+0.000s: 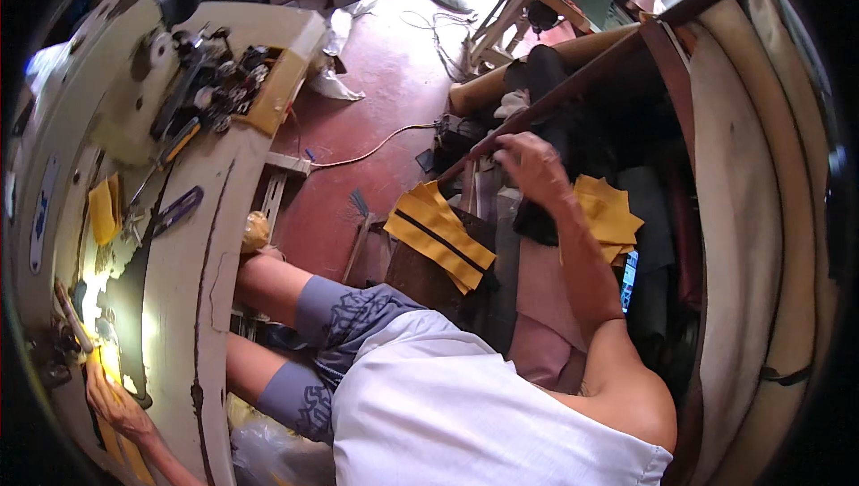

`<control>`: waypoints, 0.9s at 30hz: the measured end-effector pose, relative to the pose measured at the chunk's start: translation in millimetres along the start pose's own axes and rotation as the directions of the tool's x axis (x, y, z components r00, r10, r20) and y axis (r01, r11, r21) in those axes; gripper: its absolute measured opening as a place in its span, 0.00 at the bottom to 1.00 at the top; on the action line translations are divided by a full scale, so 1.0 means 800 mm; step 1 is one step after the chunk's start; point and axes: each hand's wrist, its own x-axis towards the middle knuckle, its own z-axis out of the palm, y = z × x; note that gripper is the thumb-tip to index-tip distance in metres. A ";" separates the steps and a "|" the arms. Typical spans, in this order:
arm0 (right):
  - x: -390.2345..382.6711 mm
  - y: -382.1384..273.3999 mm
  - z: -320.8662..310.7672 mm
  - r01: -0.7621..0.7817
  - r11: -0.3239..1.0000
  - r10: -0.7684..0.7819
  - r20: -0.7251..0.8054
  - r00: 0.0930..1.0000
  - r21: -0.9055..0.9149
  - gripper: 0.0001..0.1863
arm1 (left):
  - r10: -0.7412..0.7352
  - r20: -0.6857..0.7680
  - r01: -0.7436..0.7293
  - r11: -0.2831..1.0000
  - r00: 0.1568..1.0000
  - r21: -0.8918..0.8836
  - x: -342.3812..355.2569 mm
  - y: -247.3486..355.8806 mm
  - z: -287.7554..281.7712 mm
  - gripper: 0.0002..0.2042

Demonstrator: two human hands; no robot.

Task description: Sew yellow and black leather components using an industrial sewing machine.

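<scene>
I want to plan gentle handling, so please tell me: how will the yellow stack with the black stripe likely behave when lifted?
The yellow stack may slide apart, as its layers already lie fanned out. Each layer is probably light and bendable, since it looks thin. Rolling seems unlikely, because it lies flat.

A head-worn wide fisheye looks down from close above.

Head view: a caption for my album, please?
Left hand on yellow material at a sewing machine, right hand near yellow pieces.
</scene>
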 end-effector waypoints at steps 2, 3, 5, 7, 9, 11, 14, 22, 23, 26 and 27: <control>0.004 0.081 -0.025 -0.102 0.991 0.095 -0.095 0.991 -0.081 0.13 | -0.020 -0.004 0.020 1.000 1.000 0.020 -0.014 -0.013 -0.003 0.16; 0.002 0.123 -0.055 -0.171 0.980 0.155 -0.146 0.977 -0.100 0.13 | -0.001 -0.016 0.001 1.000 1.000 0.002 -0.008 -0.011 0.003 0.16; 0.010 0.167 -0.096 -0.431 0.902 0.418 -0.206 0.885 -0.021 0.13 | 0.008 0.002 -0.008 1.000 1.000 0.013 -0.012 -0.026 0.001 0.17; 0.017 0.201 -0.129 -0.586 0.786 0.618 -0.248 0.746 0.196 0.13 | 0.024 0.001 -0.024 1.000 1.000 0.010 -0.017 -0.034 0.000 0.17; 0.021 0.262 -0.139 -0.632 0.705 0.708 -0.289 0.644 0.322 0.14 | -0.031 0.006 0.030 0.997 1.000 0.068 -0.030 -0.053 0.000 0.16; 0.018 0.308 -0.140 -0.642 0.663 0.747 -0.295 0.596 0.385 0.14 | 0.015 -0.005 -0.014 0.997 1.000 0.072 -0.030 -0.064 0.004 0.16; 0.012 0.352 -0.129 -0.747 0.591 0.807 -0.231 0.544 0.304 0.07 | -0.027 0.013 0.026 0.999 1.000 0.035 -0.022 -0.059 0.003 0.15; -0.004 0.432 -0.055 -0.791 0.609 0.783 -0.211 0.586 0.062 0.21 | -0.061 0.042 0.058 0.995 0.997 0.080 -0.019 -0.052 0.006 0.14; 0.012 0.427 -0.030 -0.782 0.619 0.777 -0.195 0.599 0.064 0.21 | -0.071 0.047 0.066 0.993 0.996 0.099 -0.029 -0.063 -0.002 0.14; 0.018 0.410 -0.004 -0.797 0.587 0.764 -0.226 0.604 -0.144 0.31 | -0.038 0.048 0.031 0.991 0.998 0.132 -0.035 -0.082 -0.014 0.14; 0.014 0.417 -0.004 -0.798 0.585 0.764 -0.231 0.602 -0.148 0.31 | -0.056 0.048 0.049 0.991 0.997 0.128 -0.037 -0.083 -0.008 0.14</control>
